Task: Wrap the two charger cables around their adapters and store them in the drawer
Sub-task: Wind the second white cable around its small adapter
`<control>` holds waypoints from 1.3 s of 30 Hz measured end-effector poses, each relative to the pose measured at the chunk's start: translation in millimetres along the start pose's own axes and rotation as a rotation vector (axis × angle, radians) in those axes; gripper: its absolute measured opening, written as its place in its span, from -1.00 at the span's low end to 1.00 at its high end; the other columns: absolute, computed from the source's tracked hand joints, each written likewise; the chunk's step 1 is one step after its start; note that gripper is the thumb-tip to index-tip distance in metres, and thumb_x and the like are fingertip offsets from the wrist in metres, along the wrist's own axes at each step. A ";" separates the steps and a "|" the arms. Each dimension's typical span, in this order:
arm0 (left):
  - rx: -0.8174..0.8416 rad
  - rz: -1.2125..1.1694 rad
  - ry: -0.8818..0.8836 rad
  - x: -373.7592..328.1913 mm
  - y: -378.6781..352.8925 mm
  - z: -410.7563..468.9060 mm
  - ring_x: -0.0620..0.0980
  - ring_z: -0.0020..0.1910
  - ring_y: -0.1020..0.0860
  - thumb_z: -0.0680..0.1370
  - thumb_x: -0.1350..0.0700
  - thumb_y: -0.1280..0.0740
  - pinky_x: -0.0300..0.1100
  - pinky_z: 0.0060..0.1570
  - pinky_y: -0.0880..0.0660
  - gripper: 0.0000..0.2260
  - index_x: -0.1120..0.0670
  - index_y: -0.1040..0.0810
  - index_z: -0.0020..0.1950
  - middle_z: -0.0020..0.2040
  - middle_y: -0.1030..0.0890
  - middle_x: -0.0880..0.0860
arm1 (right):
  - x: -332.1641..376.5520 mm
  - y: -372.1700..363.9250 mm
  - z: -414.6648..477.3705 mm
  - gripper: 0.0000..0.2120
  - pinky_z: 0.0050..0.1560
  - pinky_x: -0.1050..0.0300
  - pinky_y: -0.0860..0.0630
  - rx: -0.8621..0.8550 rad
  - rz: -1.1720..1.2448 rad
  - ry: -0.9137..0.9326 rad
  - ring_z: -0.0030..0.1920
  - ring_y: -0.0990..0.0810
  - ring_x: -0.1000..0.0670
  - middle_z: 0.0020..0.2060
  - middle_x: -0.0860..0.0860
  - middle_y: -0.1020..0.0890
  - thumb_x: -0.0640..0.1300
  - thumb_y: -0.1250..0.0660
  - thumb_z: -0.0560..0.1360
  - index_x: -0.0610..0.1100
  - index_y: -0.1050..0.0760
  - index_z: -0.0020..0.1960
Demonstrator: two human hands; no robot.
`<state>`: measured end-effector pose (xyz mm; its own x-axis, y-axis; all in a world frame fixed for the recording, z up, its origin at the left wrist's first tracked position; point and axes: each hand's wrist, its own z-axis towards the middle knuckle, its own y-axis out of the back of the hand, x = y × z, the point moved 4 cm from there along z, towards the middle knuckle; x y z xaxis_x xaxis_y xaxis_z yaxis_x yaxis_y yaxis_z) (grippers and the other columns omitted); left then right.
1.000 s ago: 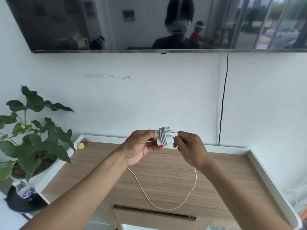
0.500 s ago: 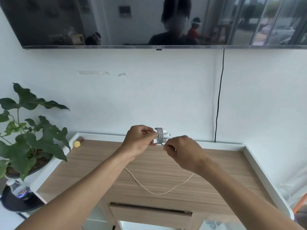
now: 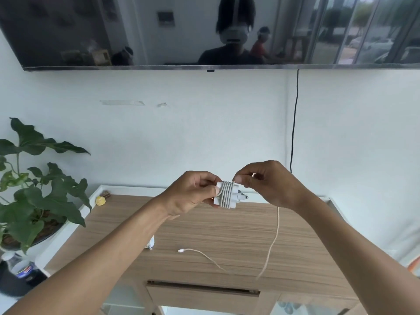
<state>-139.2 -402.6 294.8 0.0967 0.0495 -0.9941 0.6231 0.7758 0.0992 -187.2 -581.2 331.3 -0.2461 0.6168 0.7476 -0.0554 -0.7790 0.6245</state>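
Hands are raised together over the wooden cabinet top (image 3: 227, 230), and from my remote seat I read them like this. The left hand (image 3: 193, 193) has its thumb and curled fingers round one end of the white adapter (image 3: 226, 194), holding it in the air well above the wood with its plug pins pointing right. Several turns of the pale cable (image 3: 273, 241) lie side by side around the adapter's body. The right hand (image 3: 269, 183) sits just beside the adapter's upper right corner, with thumb and forefinger closed in a pinch on the cable where it leaves the coil.

From that hand the loose cable drops straight down, blurs near the front edge of the top, then curves back left across the wood. Its small white connector (image 3: 181, 250) lies flat on the top, well apart from both hands.

A white piece (image 3: 151, 243) shows on the wood right against the left forearm; most of it is hidden, so I cannot tell what it is. The drawer (image 3: 202, 295) front sits below the top's near edge with a dark gap along its upper side; whether it stands ajar I cannot tell.

At the left are a leafy plant (image 3: 41, 196), a small yellow object (image 3: 100, 200) in the back corner, and a bottle (image 3: 21, 268) lower down. A dark television (image 3: 136, 30) hangs on the wall, with a black cord (image 3: 294, 123) running down from it.
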 end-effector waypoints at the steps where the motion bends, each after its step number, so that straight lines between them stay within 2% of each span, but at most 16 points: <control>1: 0.024 -0.056 0.010 -1.6 -1.2 -0.4 0.06 -0.16 -0.64 0.47 0.25 -0.32 -0.16 -0.18 -0.59 -0.82 0.30 -0.55 0.03 -0.14 -0.64 0.15 | -4.5 -1.5 0.9 -0.85 -0.50 0.37 -0.22 0.015 0.071 -0.013 -0.54 -0.26 0.12 -0.45 0.13 -0.52 -0.05 -0.34 0.53 -0.04 -0.66 -0.14; 4: 0.030 -0.261 0.023 -7.6 -5.1 0.8 0.07 -0.14 -0.64 0.45 0.21 -0.29 -0.14 -0.17 -0.60 -0.75 0.32 -0.55 0.05 -0.12 -0.65 0.16 | -20.2 -12.2 -0.3 -0.73 -0.43 0.25 -0.28 0.004 0.204 -0.042 -0.50 -0.26 0.08 -0.50 0.11 -0.46 -0.15 -0.27 0.57 0.04 -0.63 -0.24; 7: -0.055 -0.380 0.024 -11.6 -7.6 3.8 0.03 -0.18 -0.64 0.51 0.24 -0.29 -0.17 -0.20 -0.61 -0.85 0.32 -0.56 -0.04 -0.19 -0.67 0.12 | -28.2 -31.9 -9.7 -0.61 -0.44 0.32 -0.27 -0.040 0.207 -0.043 -0.53 -0.30 0.16 -0.56 0.14 -0.44 -0.14 -0.26 0.58 0.05 -0.52 -0.42; 9: -0.137 -0.402 0.038 -9.8 -8.8 6.3 0.05 -0.19 -0.64 0.58 0.28 -0.23 -0.16 -0.18 -0.64 -0.83 0.32 -0.58 -0.10 -0.20 -0.67 0.14 | -23.9 -44.6 -17.7 -0.65 -0.44 0.40 -0.26 -0.093 0.145 -0.023 -0.53 -0.37 0.16 -0.56 0.12 -0.43 -0.09 -0.27 0.58 0.09 -0.57 -0.37; 10: -0.178 -0.408 0.057 -7.8 -9.7 7.1 0.05 -0.20 -0.64 0.58 0.29 -0.21 -0.16 -0.18 -0.65 -0.80 0.32 -0.60 -0.12 -0.20 -0.67 0.16 | -22.1 -49.1 -20.3 -0.71 -0.43 0.38 -0.28 -0.117 0.091 -0.005 -0.51 -0.40 0.16 -0.54 0.07 -0.45 -0.08 -0.26 0.58 0.02 -0.60 -0.29; 12: -0.251 -0.384 0.091 -2.1 -10.8 8.6 0.06 -0.17 -0.63 0.58 0.30 -0.22 -0.16 -0.19 -0.65 -0.79 0.31 -0.62 -0.13 -0.20 -0.66 0.16 | -22.0 -52.7 -22.4 -0.73 -0.41 0.24 -0.35 -0.148 -0.031 0.022 -0.48 -0.42 0.08 -0.49 -0.09 -0.48 -0.08 -0.25 0.58 -0.14 -0.56 -0.25; 14: -0.311 -0.305 0.105 3.3 -10.1 10.0 0.07 -0.15 -0.62 0.56 0.30 -0.25 -0.16 -0.20 -0.64 -0.82 0.32 -0.61 -0.15 -0.21 -0.63 0.16 | -23.6 -52.2 -22.6 -0.70 -0.37 0.04 -0.38 -0.150 -0.168 0.045 -0.46 -0.37 -0.05 -0.52 -0.07 -0.44 -0.10 -0.24 0.57 -0.09 -0.43 -0.34; 17: -0.395 -0.166 0.105 7.5 -5.9 12.2 0.02 -0.23 -0.65 0.54 0.29 -0.29 -0.12 -0.16 -0.65 -0.83 0.28 -0.60 -0.23 -0.27 -0.64 0.11 | -21.7 -54.9 -25.5 -0.71 -0.34 0.02 -0.42 -0.087 -0.409 0.078 -0.39 -0.40 -0.13 -0.48 0.00 -0.45 -0.08 -0.17 0.56 -0.13 -0.38 -0.31; 19: -0.436 -0.099 0.106 10.7 -4.6 13.1 -0.03 -0.33 -0.64 0.53 0.29 -0.32 -0.12 -0.17 -0.65 -0.81 0.23 -0.59 -0.29 -0.33 -0.63 0.07 | -14.9 -56.3 -28.7 -0.72 -0.26 0.02 -0.49 -0.049 -0.521 0.073 -0.26 -0.51 -0.16 -0.31 -0.04 -0.59 -0.03 -0.12 0.58 -0.12 -0.47 -0.21; 21: -0.449 -0.037 0.115 15.4 -4.7 13.2 -0.02 -0.34 -0.62 0.51 0.28 -0.33 -0.16 -0.23 -0.63 -0.84 0.22 -0.59 -0.27 -0.30 -0.62 0.11 | -6.9 -54.7 -30.3 -0.73 -0.23 0.05 -0.43 -0.027 -0.591 0.071 -0.22 -0.49 -0.16 -0.20 -0.05 -0.61 -0.01 -0.10 0.59 -0.09 -0.43 -0.19; 23: -0.438 0.030 0.115 19.6 -5.9 12.6 0.05 -0.28 -0.63 0.50 0.27 -0.34 -0.16 -0.24 -0.62 -0.90 0.21 -0.59 -0.21 -0.23 -0.64 0.18 | 1.3 -48.2 -30.4 -0.74 -0.24 0.08 -0.34 -0.001 -0.633 0.065 -0.25 -0.40 -0.13 -0.19 -0.06 -0.60 -0.01 -0.10 0.60 -0.06 -0.38 -0.21; 25: -0.407 0.090 0.109 22.5 -7.4 11.8 0.06 -0.24 -0.64 0.48 0.24 -0.37 -0.07 -0.14 -0.64 -0.97 0.20 -0.59 -0.14 -0.20 -0.65 0.18 | 6.4 -40.7 -29.2 -0.75 -0.24 0.09 -0.33 0.033 -0.666 0.058 -0.26 -0.41 -0.12 -0.22 -0.04 -0.57 -0.01 -0.11 0.59 -0.05 -0.39 -0.22; 29: -0.300 0.210 0.073 21.0 -13.4 5.9 0.01 -0.27 -0.64 0.35 0.11 -0.43 -0.03 -0.12 -0.65 -0.84 0.15 -0.59 -0.15 -0.26 -0.64 0.11 | 14.6 -30.1 -21.7 -0.75 -0.24 0.07 -0.37 0.084 -0.691 0.070 -0.23 -0.49 -0.12 -0.26 0.02 -0.54 0.00 -0.16 0.58 -0.04 -0.37 -0.25; 33: -0.178 0.285 0.030 15.1 -16.9 0.5 -0.03 -0.24 -0.60 0.45 0.26 -0.43 -0.18 -0.23 -0.60 -0.94 0.17 -0.58 -0.11 -0.21 -0.59 0.11 | 17.6 -21.6 -15.6 -0.80 -0.13 0.02 -0.51 0.108 -0.643 0.076 -0.14 -0.56 -0.05 -0.15 0.06 -0.64 0.01 -0.22 0.57 -0.02 -0.59 -0.07; 36: -0.067 0.204 0.043 11.6 -10.5 -3.7 0.03 -0.17 -0.61 0.49 0.30 -0.38 -0.16 -0.16 -0.60 -0.92 0.23 -0.59 -0.02 -0.14 -0.59 0.17 | 20.2 -15.9 -14.2 -0.87 -0.20 0.09 -0.47 0.048 -0.515 0.120 -0.26 -0.51 0.11 -0.20 0.12 -0.64 -0.01 -0.30 0.53 0.02 -0.61 -0.11; 39: 0.031 0.169 0.057 9.0 -12.2 -8.3 0.05 -0.15 -0.61 0.53 0.33 -0.33 -0.15 -0.12 -0.60 -0.89 0.29 -0.56 0.04 -0.10 -0.58 0.20 | 16.5 -8.4 -8.1 -0.91 -0.30 0.22 -0.35 -0.006 -0.359 0.132 -0.34 -0.46 0.14 -0.32 0.17 -0.58 -0.03 -0.40 0.47 0.02 -0.61 -0.21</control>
<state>-152.4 -406.4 284.3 0.1587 0.2134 -0.9640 0.6256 0.7336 0.2654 -198.6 -565.3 336.6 -0.3328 0.8309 0.4458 -0.1658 -0.5170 0.8398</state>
